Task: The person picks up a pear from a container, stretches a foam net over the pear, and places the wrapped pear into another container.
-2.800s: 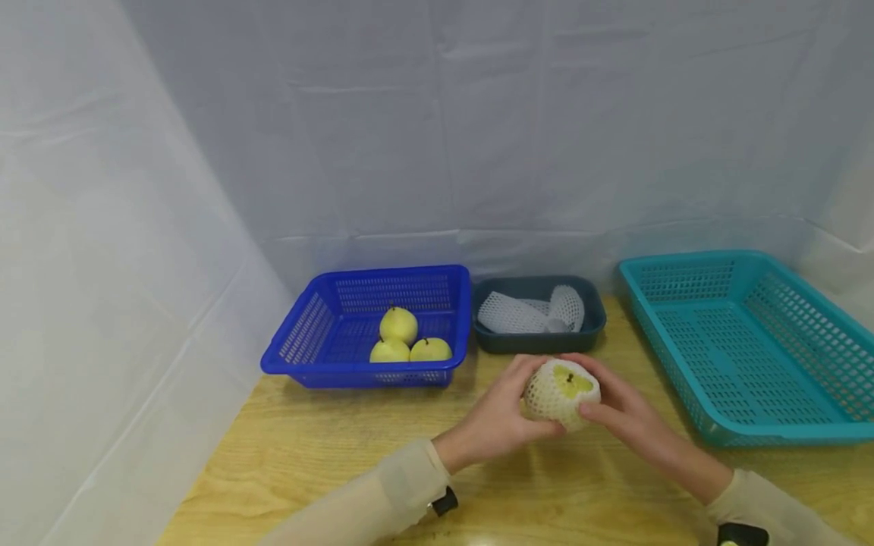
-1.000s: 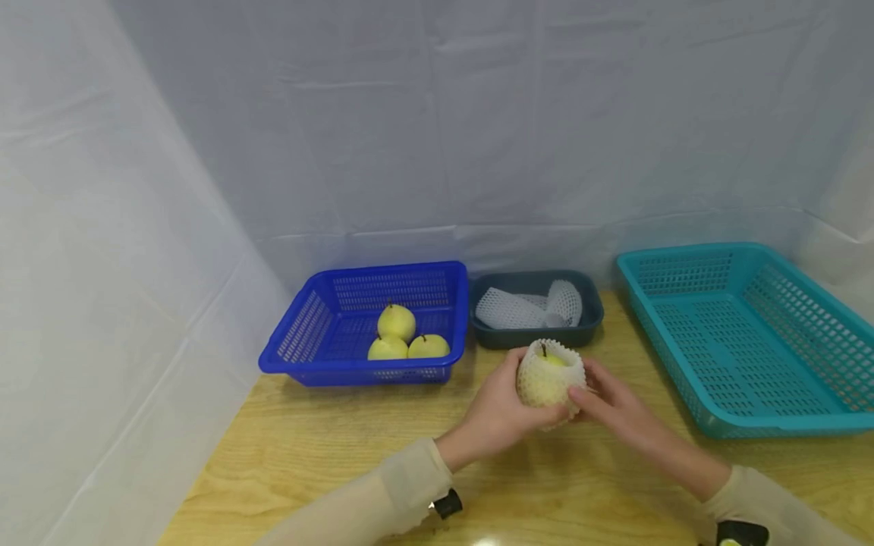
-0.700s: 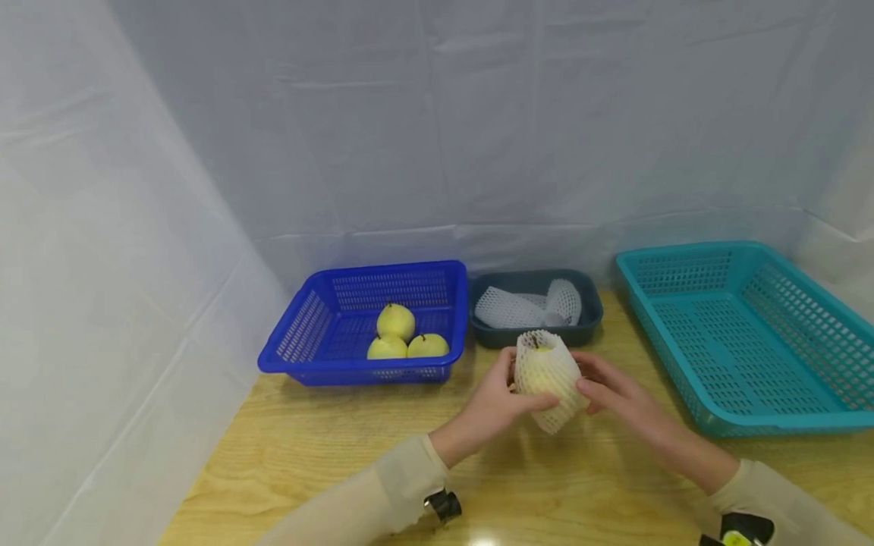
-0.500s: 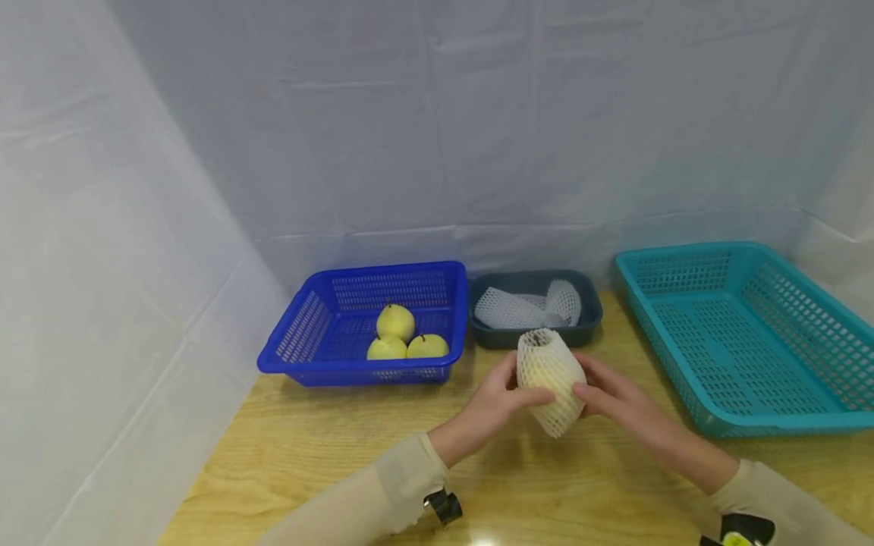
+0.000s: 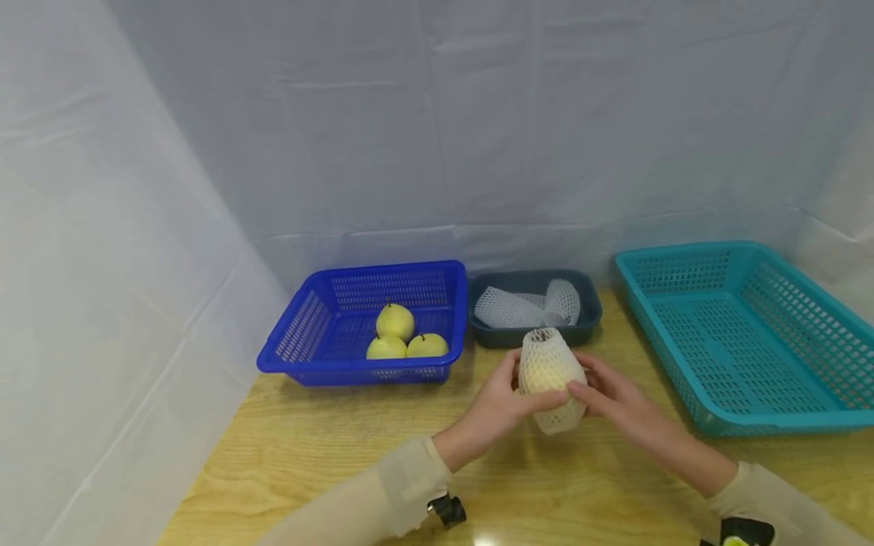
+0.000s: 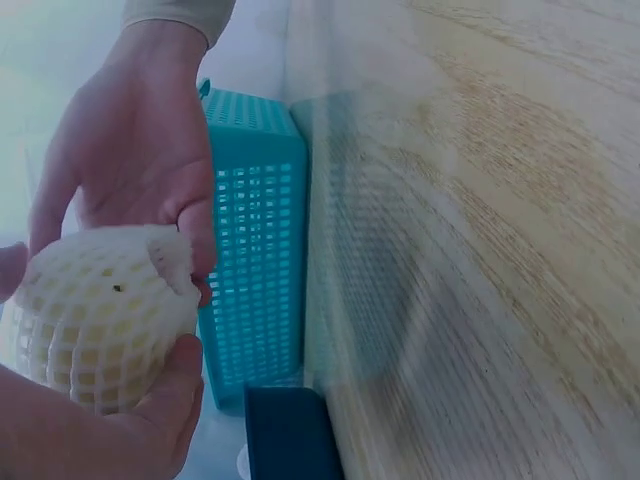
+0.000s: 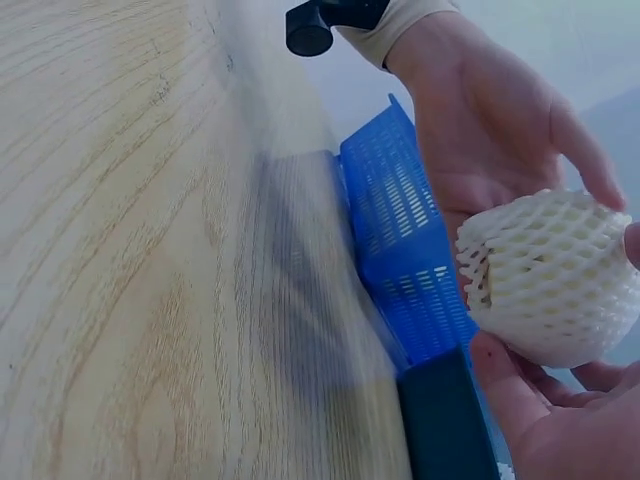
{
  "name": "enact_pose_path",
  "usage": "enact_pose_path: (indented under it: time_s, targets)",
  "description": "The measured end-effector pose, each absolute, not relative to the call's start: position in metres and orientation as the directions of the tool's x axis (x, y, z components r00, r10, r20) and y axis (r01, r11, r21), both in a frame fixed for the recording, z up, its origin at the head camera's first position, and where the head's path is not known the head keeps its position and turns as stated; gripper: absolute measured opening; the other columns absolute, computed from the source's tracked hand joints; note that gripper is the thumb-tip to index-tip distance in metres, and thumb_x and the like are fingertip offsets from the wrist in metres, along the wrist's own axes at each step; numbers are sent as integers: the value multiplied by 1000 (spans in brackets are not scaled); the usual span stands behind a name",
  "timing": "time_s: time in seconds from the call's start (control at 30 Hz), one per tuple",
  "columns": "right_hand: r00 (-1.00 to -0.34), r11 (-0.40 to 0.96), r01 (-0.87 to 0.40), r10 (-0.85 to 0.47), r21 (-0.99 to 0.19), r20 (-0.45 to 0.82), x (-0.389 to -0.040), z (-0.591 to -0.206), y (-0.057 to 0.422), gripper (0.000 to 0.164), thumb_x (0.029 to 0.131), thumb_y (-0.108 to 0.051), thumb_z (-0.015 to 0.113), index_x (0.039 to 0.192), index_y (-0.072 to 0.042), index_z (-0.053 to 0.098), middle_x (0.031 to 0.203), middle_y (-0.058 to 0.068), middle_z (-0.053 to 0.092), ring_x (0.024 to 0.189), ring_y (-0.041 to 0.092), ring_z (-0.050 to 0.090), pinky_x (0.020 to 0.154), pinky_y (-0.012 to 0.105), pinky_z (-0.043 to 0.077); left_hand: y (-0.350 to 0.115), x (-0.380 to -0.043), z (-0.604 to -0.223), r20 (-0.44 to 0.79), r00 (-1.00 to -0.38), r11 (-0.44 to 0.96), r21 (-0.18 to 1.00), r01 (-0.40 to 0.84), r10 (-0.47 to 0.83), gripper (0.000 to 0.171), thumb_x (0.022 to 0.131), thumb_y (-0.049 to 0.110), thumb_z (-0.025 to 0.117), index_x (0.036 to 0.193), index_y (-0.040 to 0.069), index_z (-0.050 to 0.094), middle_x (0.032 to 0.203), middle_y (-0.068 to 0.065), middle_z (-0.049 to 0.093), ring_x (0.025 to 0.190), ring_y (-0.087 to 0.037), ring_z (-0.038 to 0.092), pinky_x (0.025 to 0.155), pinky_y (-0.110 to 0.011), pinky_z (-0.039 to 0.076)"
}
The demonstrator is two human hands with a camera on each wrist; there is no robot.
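Note:
A yellow pear in a white foam net sleeve is held above the table in front of me. The net's upper end rises past the pear as a narrowed ring, and its lower end tapers below. My left hand grips the left side, thumb across the front. On the right side, my right hand pinches the net with its thumb in front. The left wrist view shows the netted pear between both hands; from the right wrist, the mesh covers nearly all of it.
A blue basket with three bare pears stands at the back left. Beside it, a dark tray holds foam nets. A teal basket is at the right. White sheeting hangs behind the wooden table.
The net has been drawn up over the pear's exposed top, hiding the stem from the head view. Both hands have stayed on the pear, which they have tilted and shifted slightly left.

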State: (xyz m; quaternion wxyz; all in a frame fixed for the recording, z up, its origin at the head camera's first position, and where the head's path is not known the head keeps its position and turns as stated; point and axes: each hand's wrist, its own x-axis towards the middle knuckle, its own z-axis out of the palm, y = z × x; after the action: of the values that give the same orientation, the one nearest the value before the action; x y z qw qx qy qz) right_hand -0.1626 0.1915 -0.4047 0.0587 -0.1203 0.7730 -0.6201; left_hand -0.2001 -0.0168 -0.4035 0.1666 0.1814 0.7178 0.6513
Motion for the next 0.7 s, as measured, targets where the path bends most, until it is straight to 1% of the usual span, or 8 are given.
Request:
enact_pose_path:
  time_s: [0.13,0.23,0.33,0.47,0.57,0.63,0.7]
  targets:
    - [-965,211,-104,-259,-972,48,-161,-403,192,66,105,-24,53,157,1,22,147,34,45,121,38,59,85,35,57,-16,-201,-404,10,-878,80,995,55,478,68,83,27,81,141,16,47,125,-4,60,111,-16,60,94,-34,53]
    - [-967,219,-95,-252,-971,38,-160,-403,194,69,104,-25,56,157,0,21,150,33,41,125,43,55,85,36,57,-15,-201,-404,24,-868,66,996,65,496,65,84,23,79,140,16,48,128,-4,59,113,-17,58,95,-34,52]
    - [-968,233,-92,-247,-968,33,-158,-402,196,73,102,-25,59,159,-3,19,153,30,38,131,45,50,86,36,56,-12,-200,-404,46,-855,51,995,84,516,64,84,20,78,141,17,49,132,-4,55,114,-16,57,94,-34,53]
    - [-960,225,-134,-271,-965,70,-155,-399,198,78,101,-22,61,160,-4,14,149,31,40,132,45,48,89,33,55,-8,-199,-403,86,-843,54,989,135,531,64,85,18,77,143,19,51,134,-2,50,114,-14,54,93,-30,50]
    - [-956,228,-167,-274,-959,102,-154,-397,199,80,100,-20,62,160,-3,12,144,31,45,128,42,50,90,31,54,-5,-199,-402,110,-836,53,985,163,538,65,84,17,77,144,19,51,134,-2,51,113,-12,52,92,-28,48]
    - [-960,224,-158,-264,-962,96,-153,-395,201,82,100,-19,62,161,-4,10,143,30,45,127,41,50,90,33,54,-2,-198,-401,109,-833,43,987,157,543,66,84,16,77,145,19,50,132,-1,53,110,-11,53,90,-27,49]
    - [-971,242,-127,-229,-962,71,-151,-392,204,84,99,-23,64,161,-7,9,142,28,45,126,40,51,89,34,55,2,-198,-401,100,-824,25,990,137,557,66,85,15,76,145,20,49,129,-1,55,108,-11,55,87,-27,51]
